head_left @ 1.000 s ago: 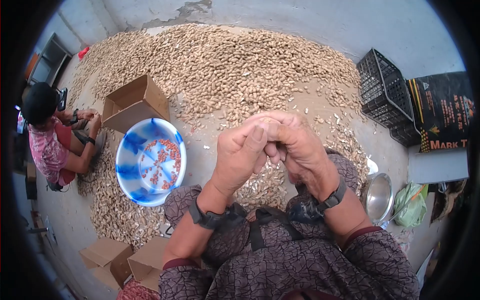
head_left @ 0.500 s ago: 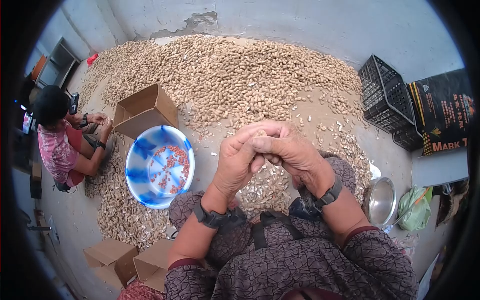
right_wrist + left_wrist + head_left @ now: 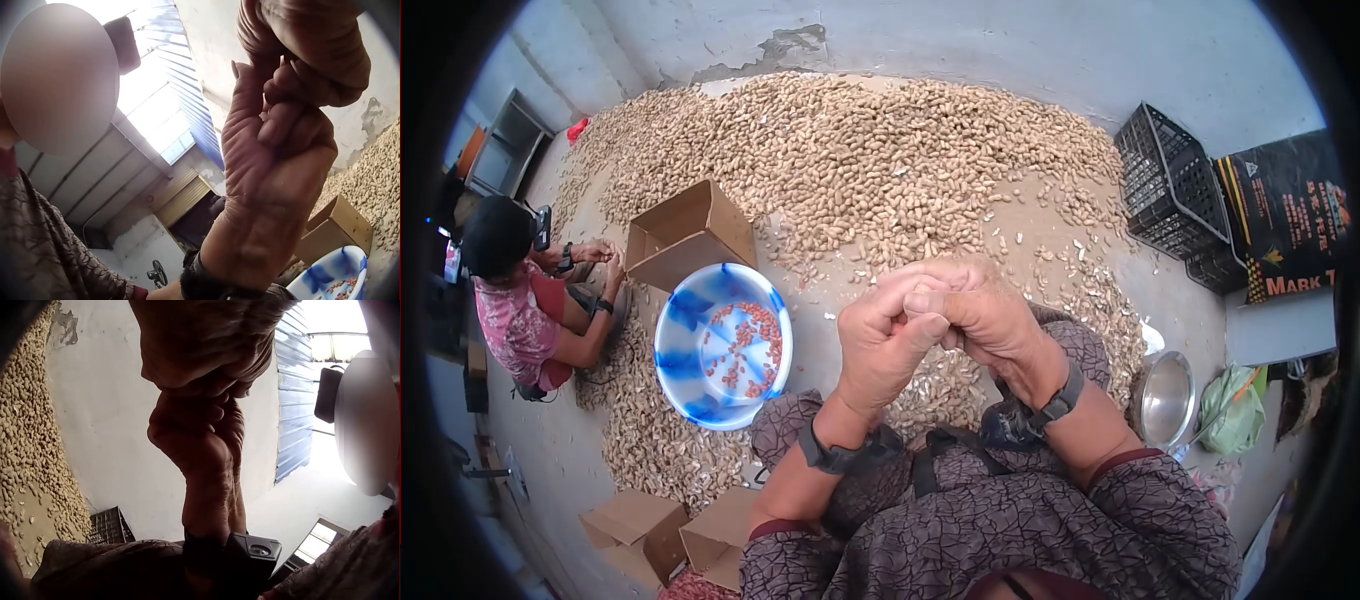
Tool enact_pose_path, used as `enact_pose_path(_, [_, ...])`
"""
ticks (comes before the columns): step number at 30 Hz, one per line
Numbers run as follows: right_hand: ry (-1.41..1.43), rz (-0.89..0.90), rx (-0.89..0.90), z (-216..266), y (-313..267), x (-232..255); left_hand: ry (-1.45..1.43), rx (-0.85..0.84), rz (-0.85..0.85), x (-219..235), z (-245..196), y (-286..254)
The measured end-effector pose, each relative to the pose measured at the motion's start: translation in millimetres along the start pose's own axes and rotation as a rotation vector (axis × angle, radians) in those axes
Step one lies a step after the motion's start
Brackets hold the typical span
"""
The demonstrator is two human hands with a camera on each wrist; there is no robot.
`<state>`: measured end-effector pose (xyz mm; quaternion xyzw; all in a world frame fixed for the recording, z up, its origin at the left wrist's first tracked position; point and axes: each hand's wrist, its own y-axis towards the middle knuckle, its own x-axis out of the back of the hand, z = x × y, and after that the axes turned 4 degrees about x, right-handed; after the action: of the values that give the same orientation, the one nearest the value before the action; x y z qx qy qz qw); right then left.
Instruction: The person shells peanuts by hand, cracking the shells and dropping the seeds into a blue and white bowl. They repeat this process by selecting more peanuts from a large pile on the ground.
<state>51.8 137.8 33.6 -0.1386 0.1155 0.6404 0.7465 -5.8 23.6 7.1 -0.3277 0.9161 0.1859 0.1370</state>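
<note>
The thumbs and fingers of the left hand (image 3: 885,350) and the right hand (image 3: 1000,325) were curled inward and met above the lap, fingertips closed tightly together; whatever might have been pinched between them was hidden, so I cannot tell whether either held anything. Below and between the forearms lay broken shells (image 3: 940,388) on the floor. Left of the left hand, well apart from it, stood a blue-and-white basin (image 3: 683,335) with reddish kernels (image 3: 762,345) scattered over its bottom. An open cardboard box (image 3: 718,258) stood just behind it, tilted. Beyond the hands, a wide heap of unshelled peanuts (image 3: 880,155) spread toward the wall. At the right lay a metal bowl (image 3: 1165,398) near a green bag (image 3: 1235,420), with a black crate (image 3: 1165,165) farther back. At the far left, another person (image 3: 525,325) crouched, hands together.
</note>
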Motion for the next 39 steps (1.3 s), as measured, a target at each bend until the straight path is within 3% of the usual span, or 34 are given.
enact_pose_path(10, [-0.038,-0.058,-0.002,3,9,-5,-0.002,0.064,-0.033,9,1,1])
enact_pose_path(12, [0.106,-0.022,-0.066,3,11,-2,-0.11,0.266,-0.026,12,-11,-1])
enact_pose_path(16, [0.125,0.081,-0.058,13,8,-10,-0.143,0.229,-0.048,7,-9,1])
enact_pose_path(18, [0.073,0.059,0.062,5,10,-12,-0.067,0.192,-0.123,6,-4,0])
enact_pose_path(22, [0.097,0.057,0.049,7,9,-12,0.002,0.158,-0.078,10,-5,-2])
enact_pose_path(25, [0.02,0.069,-0.017,6,10,-5,-0.103,0.238,-0.09,7,-11,-4])
enact_pose_path(27, [-0.041,0.033,0.0,1,11,-1,-0.062,0.058,-0.051,7,-5,-4])
enact_pose_path(37, [-0.116,-0.028,0.012,4,10,-10,0.068,0.1,-0.032,11,-5,1])
enact_pose_path(39, [-0.101,-0.037,0.025,6,10,-12,-0.063,0.014,-0.06,11,5,3])
